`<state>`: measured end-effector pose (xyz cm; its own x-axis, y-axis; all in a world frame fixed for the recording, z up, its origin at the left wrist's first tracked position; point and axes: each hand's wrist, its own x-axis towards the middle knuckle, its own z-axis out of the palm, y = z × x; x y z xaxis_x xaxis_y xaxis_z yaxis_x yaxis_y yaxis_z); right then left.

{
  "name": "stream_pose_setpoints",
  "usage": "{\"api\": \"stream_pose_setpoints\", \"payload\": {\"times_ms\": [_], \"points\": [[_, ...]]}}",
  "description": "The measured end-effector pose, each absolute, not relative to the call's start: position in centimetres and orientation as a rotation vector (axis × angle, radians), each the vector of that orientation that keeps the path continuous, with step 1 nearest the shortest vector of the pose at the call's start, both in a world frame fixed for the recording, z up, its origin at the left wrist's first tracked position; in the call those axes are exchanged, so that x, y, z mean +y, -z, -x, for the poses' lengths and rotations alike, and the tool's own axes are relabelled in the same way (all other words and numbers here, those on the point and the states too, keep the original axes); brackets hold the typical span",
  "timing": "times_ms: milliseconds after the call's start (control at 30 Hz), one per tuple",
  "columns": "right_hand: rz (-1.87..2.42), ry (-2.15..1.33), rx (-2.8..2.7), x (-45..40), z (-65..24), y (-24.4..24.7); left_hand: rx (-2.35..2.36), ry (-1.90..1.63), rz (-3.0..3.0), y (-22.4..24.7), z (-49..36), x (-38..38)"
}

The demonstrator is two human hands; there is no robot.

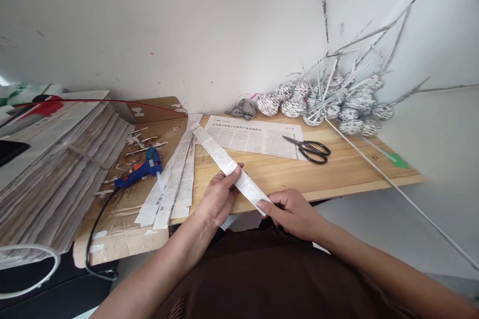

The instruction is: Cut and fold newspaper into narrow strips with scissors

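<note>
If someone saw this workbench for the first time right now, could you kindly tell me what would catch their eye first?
Probably the spiky cluster of gourd-shaped forms at the back right of the wooden tabletop, near the pale wall. Next, front and centre, comes the printed paper strip held in the fingers of the left hand and right hand. The blue glue gun over the brown cardboard at left also stands out.

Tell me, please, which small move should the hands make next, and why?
Probably, begin rolling the near end of the newspaper strip: the right hand pinches that end, the left hand holds it farther up, and the strip looks unrolled.
</note>
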<state>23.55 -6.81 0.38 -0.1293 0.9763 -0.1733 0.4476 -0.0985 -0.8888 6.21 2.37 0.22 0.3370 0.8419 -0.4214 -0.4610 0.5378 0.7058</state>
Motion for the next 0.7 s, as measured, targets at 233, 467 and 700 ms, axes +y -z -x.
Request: {"api": "stream_pose_setpoints", "payload": {"times_ms": [233, 467, 700], "points": [[1.594, -1.201, -1.688, -7.0, -24.0, -1.2, 0.891, -0.969, -0.606, -0.7, -6.3, 1.4], [2.238, -0.115, -1.892, -3.4, -34.8, -3.5, 0.917, -1.129, -0.524, -1.4, -6.2, 1.8], [2.353, -0.144, -1.794, -0.2, -40.6, -2.3, 0.874, -1.182, -0.569, -2.5, -6.3, 2.3]]}}
